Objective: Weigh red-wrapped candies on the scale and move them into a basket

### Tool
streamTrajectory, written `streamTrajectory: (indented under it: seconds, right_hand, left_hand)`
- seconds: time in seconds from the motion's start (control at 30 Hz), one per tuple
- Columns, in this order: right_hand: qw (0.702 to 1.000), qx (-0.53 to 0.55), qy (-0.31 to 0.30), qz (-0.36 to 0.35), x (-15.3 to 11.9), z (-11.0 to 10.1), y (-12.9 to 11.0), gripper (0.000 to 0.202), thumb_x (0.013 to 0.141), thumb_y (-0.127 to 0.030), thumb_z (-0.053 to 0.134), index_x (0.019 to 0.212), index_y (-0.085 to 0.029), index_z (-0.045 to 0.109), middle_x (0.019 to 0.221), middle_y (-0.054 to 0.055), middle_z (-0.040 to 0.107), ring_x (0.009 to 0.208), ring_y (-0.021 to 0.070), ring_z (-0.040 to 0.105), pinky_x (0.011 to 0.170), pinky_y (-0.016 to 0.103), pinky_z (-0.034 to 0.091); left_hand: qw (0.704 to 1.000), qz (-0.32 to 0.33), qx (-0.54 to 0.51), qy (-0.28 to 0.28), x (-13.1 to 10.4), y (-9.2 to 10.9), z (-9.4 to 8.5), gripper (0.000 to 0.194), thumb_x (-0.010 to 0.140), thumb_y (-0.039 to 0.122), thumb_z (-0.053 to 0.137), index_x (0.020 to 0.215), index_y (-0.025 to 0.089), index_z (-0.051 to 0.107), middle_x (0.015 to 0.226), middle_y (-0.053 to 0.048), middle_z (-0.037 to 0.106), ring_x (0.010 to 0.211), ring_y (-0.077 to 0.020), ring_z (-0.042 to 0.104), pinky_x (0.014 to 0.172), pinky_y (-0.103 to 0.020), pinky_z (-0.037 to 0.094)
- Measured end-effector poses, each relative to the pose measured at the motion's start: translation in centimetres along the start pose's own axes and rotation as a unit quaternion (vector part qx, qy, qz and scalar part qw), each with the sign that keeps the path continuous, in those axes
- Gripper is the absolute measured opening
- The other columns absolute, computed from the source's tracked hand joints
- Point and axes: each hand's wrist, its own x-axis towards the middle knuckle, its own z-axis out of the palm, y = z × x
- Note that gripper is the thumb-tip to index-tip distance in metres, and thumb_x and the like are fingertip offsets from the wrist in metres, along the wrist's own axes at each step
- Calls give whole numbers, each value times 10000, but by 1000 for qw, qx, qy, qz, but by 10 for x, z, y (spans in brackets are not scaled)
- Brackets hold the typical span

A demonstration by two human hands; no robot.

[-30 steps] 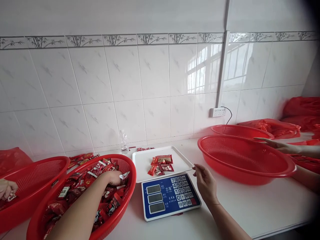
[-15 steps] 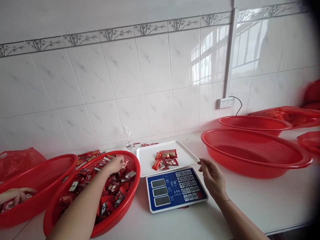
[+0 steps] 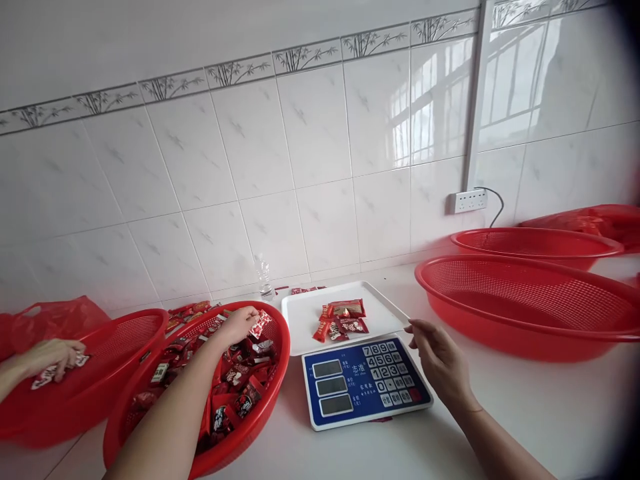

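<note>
My left hand (image 3: 241, 325) is closed on a red-and-white candy packet (image 3: 261, 324), just above the far rim of a red perforated basket. Wrapped candies (image 3: 235, 373), mostly red, fill that basket (image 3: 280, 373). My right hand (image 3: 443, 360) has its fingers curled, thumb and forefinger pinching at the right corner of the white scale tray (image 3: 300, 333). Several red candy packets (image 3: 347, 325) lie in a small group on the tray. In front of it is the scale's blue panel (image 3: 367, 383), with keys and three grey displays.
At the left, another person's hand (image 3: 55, 360) holds white-and-red packets over a second red basket (image 3: 150, 327). Two red baskets (image 3: 500, 340) stand to the right. A clear bottle (image 3: 264, 277) is by the tiled wall, below and left of a socket strip (image 3: 469, 200).
My left hand has lifted slightly from the candies, and the red-and-white packet shows more clearly. The other person's hand has risen with packets. My right hand stays at the tray corner.
</note>
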Motion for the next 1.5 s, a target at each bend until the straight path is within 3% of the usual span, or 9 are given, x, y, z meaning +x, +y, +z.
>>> streamTrajectory:
  seconds: [0.2,0.47,0.57,0.67,0.83,1.03,1.2,1.37,1.5]
  right_hand:
    - [999,-23,-20,-30,-5,4,-3,261,833,-418,429,917,-210,562,772,51,647,624,152,597,576,279,502]
    - [990,-69,-69,-103,-3,7,-19,258,848,-405,398,939,-228,562,850,60,651,733,178,615,610,298,509]
    - [965,-126,-175,-151,17,17,-36,329,842,-445,407,1068,-258,556,1088,74,594,995,213,555,801,365,473]
    - [905,-192,-347,-155,42,39,-55,529,780,-582,433,1241,-325,456,1350,70,400,1267,285,295,971,494,307]
    - [792,-288,-529,-97,62,86,-68,751,684,-722,411,1346,-394,274,1446,66,245,1298,405,132,918,663,168]
    - [807,-313,-469,-175,58,106,-63,557,776,-634,360,1230,-331,472,1267,88,475,1151,323,386,900,501,293]
    - [833,-315,-415,-187,66,112,-61,388,788,-497,452,1070,-260,574,1055,97,585,959,254,518,741,331,378]
    - [881,-298,-338,-142,85,111,-59,319,827,-482,385,928,-247,576,862,27,641,719,157,567,573,244,359]
    - [918,-297,-255,-64,121,82,-48,373,845,-508,304,918,-224,534,767,6,646,607,121,549,485,215,336]
  left_hand:
    - [991,38,130,19,-3,16,3,340,831,211,396,1152,210,508,1090,-78,616,1005,-220,548,804,-275,391]
    - [982,20,176,67,-7,34,-3,325,850,239,346,1126,231,517,900,-60,659,829,-226,591,645,-262,378]
    - [985,22,140,97,-8,42,-7,308,848,251,336,1095,230,519,761,-23,638,679,-188,571,557,-237,344]
    - [989,41,57,134,-6,55,-7,297,839,302,359,1070,225,531,649,21,581,543,-136,510,515,-219,328]
    - [985,72,-79,138,-5,87,-1,274,808,329,410,988,185,559,565,45,515,475,-106,448,481,-205,328]
    - [973,123,-150,129,-10,116,11,268,793,334,450,967,175,576,545,42,495,482,-101,454,481,-199,342]
    - [966,133,-157,153,-10,108,22,271,799,343,448,973,175,571,568,34,519,482,-98,454,473,-200,342]
    - [958,108,-229,136,-9,93,18,321,775,390,460,993,170,545,650,8,583,563,-120,524,536,-218,404]
    - [956,80,-264,102,-11,88,17,363,736,427,484,972,156,536,640,7,564,578,-131,528,538,-228,418]
